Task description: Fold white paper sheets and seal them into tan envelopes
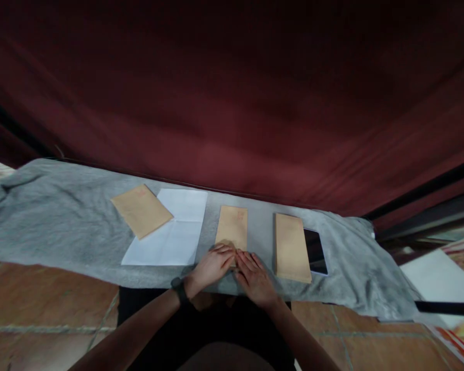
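Observation:
A brown paper envelope (232, 226) lies lengthwise in front of me on the grey cloth, with faint reddish print near its far end. Both hands are at its near end, which they largely cover. My left hand (213, 265), with a dark band on the wrist, has its fingers pressed together on the envelope's left side. From the right, my right hand (255, 277) meets it, fingers closed on the same end and nearly touching the left fingertips. Both thumbs are partly hidden.
A stack of brown envelopes (293, 250) lies to the right, partly over a dark-screened tablet or phone (315, 251). Leftward, another brown envelope (141, 210) overlaps creased white paper (178, 242). The grey cloth (69, 221) covers a narrow surface against a dark red upright panel (232, 129).

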The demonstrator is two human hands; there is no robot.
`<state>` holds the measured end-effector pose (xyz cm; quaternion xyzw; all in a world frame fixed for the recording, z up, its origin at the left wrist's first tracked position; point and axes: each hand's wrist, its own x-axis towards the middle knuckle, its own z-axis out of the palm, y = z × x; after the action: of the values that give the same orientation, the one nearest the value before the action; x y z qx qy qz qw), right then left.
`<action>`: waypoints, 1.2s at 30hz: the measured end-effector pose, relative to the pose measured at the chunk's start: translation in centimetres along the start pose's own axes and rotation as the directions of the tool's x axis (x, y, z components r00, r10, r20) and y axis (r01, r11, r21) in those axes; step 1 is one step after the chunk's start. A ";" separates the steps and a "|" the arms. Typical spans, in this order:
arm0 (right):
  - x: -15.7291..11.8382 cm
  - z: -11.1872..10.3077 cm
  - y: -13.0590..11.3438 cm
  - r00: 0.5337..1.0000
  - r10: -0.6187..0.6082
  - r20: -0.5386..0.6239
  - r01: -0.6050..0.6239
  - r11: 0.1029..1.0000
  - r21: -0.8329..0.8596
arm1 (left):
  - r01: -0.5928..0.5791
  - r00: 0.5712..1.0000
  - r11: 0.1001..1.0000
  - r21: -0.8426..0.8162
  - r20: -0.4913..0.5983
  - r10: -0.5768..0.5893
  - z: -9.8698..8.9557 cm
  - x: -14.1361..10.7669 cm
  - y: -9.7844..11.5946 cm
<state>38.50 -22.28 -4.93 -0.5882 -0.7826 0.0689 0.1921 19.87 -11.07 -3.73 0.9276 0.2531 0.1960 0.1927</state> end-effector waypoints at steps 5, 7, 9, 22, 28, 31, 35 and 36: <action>-0.7 0.1 -0.5 0.998 0.047 -0.037 -0.045 0.997 0.057 | 0.053 0.998 0.987 0.151 -0.038 -0.048 1.6 4.0 -2.1; -0.6 0.0 -0.5 0.997 0.058 -0.052 -0.054 0.995 0.080 | 0.062 0.998 0.977 0.206 -0.020 -0.059 2.4 5.6 -3.1; -0.6 0.0 -0.4 0.996 0.056 -0.068 -0.048 0.993 0.107 | 0.063 0.998 0.967 0.246 0.008 -0.067 3.0 7.0 -3.9; -0.1 0.3 -0.3 0.976 0.092 -0.196 -0.054 0.980 0.194 | 0.058 0.997 0.965 0.255 0.026 -0.066 3.7 10.3 -5.6; 0.2 0.7 -0.2 0.960 0.165 -0.226 -0.115 0.969 0.218 | 0.022 0.988 0.997 0.075 0.154 -0.033 1.8 7.1 -4.5; 0.5 0.9 -0.4 0.951 0.220 -0.216 -0.174 0.962 0.212 | 0.014 0.985 0.999 -0.041 0.174 -0.006 0.5 4.8 -3.9; 0.7 1.1 -0.7 0.944 0.249 -0.218 -0.207 0.958 0.199 | 0.035 0.985 0.990 -0.137 0.170 -0.011 -0.8 1.1 -2.7; 0.7 1.1 -0.8 0.942 0.255 -0.218 -0.213 0.957 0.197 | 0.042 0.987 0.988 -0.149 0.160 -0.018 -0.9 0.2 -2.4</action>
<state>37.22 -21.68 -5.55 -0.6626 -0.6689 0.0862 0.3256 18.64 -8.83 -4.05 0.9189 0.2355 0.1377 0.2851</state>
